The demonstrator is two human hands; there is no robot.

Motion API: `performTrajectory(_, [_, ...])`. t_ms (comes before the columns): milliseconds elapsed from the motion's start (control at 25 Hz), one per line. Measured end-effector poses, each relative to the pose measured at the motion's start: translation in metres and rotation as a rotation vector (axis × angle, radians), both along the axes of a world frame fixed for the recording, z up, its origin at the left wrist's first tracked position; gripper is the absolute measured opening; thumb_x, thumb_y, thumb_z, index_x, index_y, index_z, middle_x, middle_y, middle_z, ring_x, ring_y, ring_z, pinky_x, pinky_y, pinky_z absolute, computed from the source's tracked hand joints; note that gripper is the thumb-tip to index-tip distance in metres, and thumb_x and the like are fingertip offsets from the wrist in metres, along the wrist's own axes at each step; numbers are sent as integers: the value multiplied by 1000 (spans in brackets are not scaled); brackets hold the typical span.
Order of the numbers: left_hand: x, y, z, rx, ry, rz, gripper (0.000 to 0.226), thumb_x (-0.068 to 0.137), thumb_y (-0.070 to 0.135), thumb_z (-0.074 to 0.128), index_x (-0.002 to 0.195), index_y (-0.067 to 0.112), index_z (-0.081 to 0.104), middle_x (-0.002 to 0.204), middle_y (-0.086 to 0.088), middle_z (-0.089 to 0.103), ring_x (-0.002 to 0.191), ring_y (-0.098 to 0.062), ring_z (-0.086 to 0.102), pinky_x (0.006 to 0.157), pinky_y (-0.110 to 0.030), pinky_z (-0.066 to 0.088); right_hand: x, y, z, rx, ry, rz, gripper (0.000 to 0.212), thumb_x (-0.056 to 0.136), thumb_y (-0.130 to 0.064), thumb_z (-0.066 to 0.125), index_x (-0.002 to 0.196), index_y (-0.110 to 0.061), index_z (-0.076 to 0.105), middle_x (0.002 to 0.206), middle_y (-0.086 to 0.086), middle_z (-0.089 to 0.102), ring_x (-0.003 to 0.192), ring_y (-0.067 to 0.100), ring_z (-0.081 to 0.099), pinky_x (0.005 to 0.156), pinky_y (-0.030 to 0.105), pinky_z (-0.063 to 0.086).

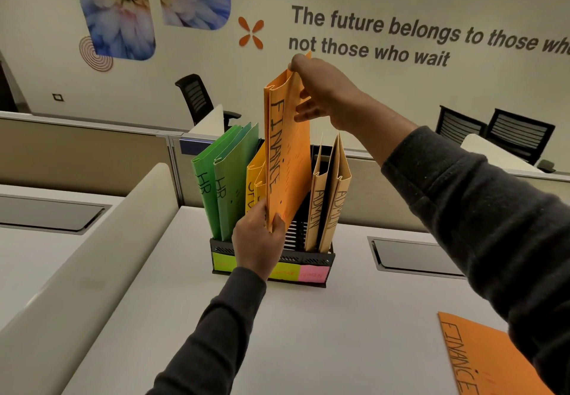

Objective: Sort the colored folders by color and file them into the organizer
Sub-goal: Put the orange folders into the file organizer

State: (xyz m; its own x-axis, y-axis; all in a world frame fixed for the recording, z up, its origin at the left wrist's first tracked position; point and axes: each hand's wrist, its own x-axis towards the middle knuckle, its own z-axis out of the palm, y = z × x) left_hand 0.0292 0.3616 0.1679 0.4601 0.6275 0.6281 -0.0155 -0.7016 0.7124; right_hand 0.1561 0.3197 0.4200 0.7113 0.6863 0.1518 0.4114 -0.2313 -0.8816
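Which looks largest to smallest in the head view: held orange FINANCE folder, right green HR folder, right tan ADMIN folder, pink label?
1. orange FINANCE folder, though held nearer the camera.
2. green HR folder.
3. tan ADMIN folder, seen edge-on, so true size unsure.
4. pink label.

We note the yellow folders (pixel 253 175) half hidden behind the held orange folder (pixel 291 147); the flat orange folder (pixel 481 354) runs off-frame below.
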Motion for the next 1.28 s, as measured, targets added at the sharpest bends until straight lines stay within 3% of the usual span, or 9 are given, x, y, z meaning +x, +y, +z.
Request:
performTrajectory(160, [-11,-6,3,32,3,43,18,89,11,67,105,3,65,97,-12,72,79,-25,69,67,-24,54,-13,0,2,12,2,22,39,101,-45,36,123,-15,47,101,6,59,97,30,64,77,38,61])
performTrajectory(280, [-19,-10,2,67,-13,84,22,87,10,71,107,4,65,97,-11,72,78,-13,61,71,-20,49,-21,1,4,21,6,49,36,102,-43,34,116,-13,49,98,8,62,95,29,65,80,40,61])
performTrajectory(360, [-20,-10,2,55,-18,67,22,87,11,70,108,5,65,98,-11,72,79,-15,62,72,-18,48,-24,2,5,13,-14,38,39,102,-43,33,123,-13,48,98,7,61,94,28,64,81,40,60])
performTrajectory(600, [8,0,-1,-53,35,-93,29,92,18,65,118,6,63,108,-11,72,91,-22,69,77,-34,60,-14,9,2,-13,-50,-24,37,103,-38,32,124,-12,46,99,8,61,93,28,65,82,42,60])
performTrajectory(800, [50,13,-5,-38,137,-160,39,92,26,66,128,11,59,107,-4,73,85,-14,66,74,-24,55,14,14,-1,11,-46,-125,25,103,-23,32,109,-9,51,96,12,61,89,30,68,81,45,61])
performTrajectory(920, [67,18,-11,-96,181,-176,38,90,26,67,127,19,59,101,1,74,79,-6,59,74,-26,54,31,13,-9,-28,-70,-142,29,103,-19,32,118,-7,53,93,10,60,83,26,67,77,40,62])
performTrajectory(1120, [81,19,-26,-101,293,-214,32,90,28,66,120,35,56,94,7,73,79,-16,66,72,-32,56,50,12,-32,-64,-96,-130,33,104,-19,33,132,-13,49,102,13,64,81,23,69,64,31,59])
performTrajectory(1280, [76,20,-50,-70,451,-163,31,91,22,63,121,25,58,93,0,73,80,-24,67,73,-38,57,63,9,-67,-136,-57,-203,38,104,-17,39,141,-11,44,117,18,61,91,28,69,78,40,62])
